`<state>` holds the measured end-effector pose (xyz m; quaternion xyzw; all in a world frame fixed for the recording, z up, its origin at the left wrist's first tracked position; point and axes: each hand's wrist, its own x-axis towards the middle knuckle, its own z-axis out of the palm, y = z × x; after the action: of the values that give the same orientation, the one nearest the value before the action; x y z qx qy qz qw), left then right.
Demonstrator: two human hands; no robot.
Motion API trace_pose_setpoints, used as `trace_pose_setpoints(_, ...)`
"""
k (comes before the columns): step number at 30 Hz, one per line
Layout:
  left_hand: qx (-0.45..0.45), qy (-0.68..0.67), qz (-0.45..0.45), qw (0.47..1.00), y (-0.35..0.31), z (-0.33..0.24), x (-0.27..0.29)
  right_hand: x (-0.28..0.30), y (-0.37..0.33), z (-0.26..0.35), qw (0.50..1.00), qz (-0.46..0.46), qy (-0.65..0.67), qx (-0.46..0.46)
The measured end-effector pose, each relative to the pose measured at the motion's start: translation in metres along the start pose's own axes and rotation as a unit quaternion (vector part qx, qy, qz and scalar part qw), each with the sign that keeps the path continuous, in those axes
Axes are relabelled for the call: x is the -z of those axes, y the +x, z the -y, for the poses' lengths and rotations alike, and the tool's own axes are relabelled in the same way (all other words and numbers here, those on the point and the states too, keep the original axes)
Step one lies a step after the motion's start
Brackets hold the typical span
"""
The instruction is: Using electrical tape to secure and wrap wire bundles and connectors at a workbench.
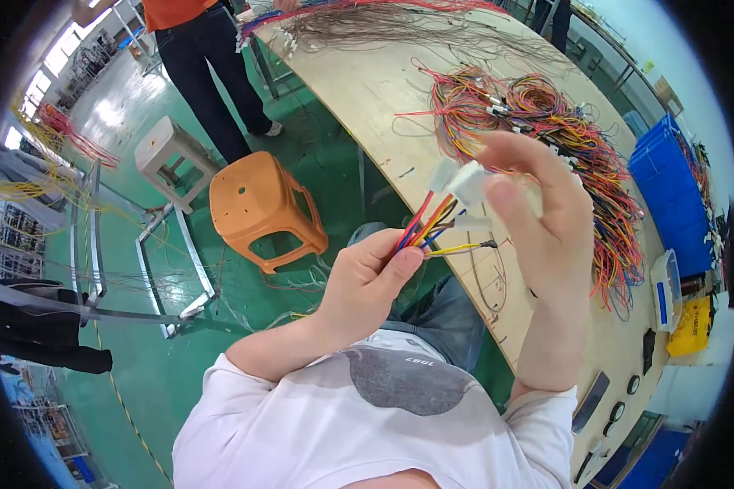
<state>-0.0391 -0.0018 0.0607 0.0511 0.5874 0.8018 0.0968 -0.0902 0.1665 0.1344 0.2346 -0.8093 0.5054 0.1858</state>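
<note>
My left hand (375, 273) is closed round a wire harness (422, 231), a bunch of red, yellow, blue and black wires. White plastic connectors (468, 184) stick up from its upper end. A yellow wire with a dark tip (465, 248) points right, out of the same grip. Just right of the connectors is my right hand (542, 200), slightly blurred, its thumb and forefinger curved and apart. Nothing shows clearly between those fingers. Beyond this hand, partly hidden by it, a large heap of coloured wire harnesses (563, 122) lies on the wooden table (359, 90).
Brown and red wires (383, 28) cover the table's far end. Along the right stand a blue bin (669, 196), a clear box (666, 289) and a yellow bag (691, 326). An orange stool (245, 204) and a grey stool (167, 151) are left, near a standing person (204, 73).
</note>
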Motion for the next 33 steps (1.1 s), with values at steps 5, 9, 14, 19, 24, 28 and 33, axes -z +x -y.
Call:
trace_pose_setpoints(5, -0.059, 0.123, -0.008, 0.991, -0.001, 0.001, 0.0, -0.002, 0.016, 0.008, 0.966, 0.194, 0.045, -0.165)
trace_pose_setpoints(9, -0.054, 0.276, 0.006, 0.96, -0.001, 0.007, 0.001, -0.004, 0.017, -0.009, 0.97, 0.244, -0.003, -0.002)
trace_pose_setpoints(14, 0.307, -0.151, 0.115, 0.932, 0.012, 0.022, 0.023, -0.032, -0.007, -0.013, 0.953, 0.226, -0.081, 0.184)
trace_pose_setpoints(19, 0.361, -0.396, 0.053, 0.843, -0.005, 0.065, 0.035, -0.034, -0.079, -0.044, 0.979, 0.118, -0.01, 0.163)
trace_pose_setpoints(24, 0.397, -0.299, -0.078, 0.864, -0.008, 0.142, 0.046, -0.039, -0.152, -0.073, 0.989, 0.141, 0.022, -0.05)
trace_pose_setpoints(28, 0.456, -0.334, -0.22, 0.796, 0.025, 0.2, 0.062, -0.008, -0.186, -0.073, 0.932, -0.027, 0.028, -0.36)
trace_pose_setpoints(33, 0.454, -0.028, -0.209, 0.865, 0.06, 0.319, 0.11, 0.02, -0.195, -0.1, 0.863, -0.26, 0.014, -0.433)
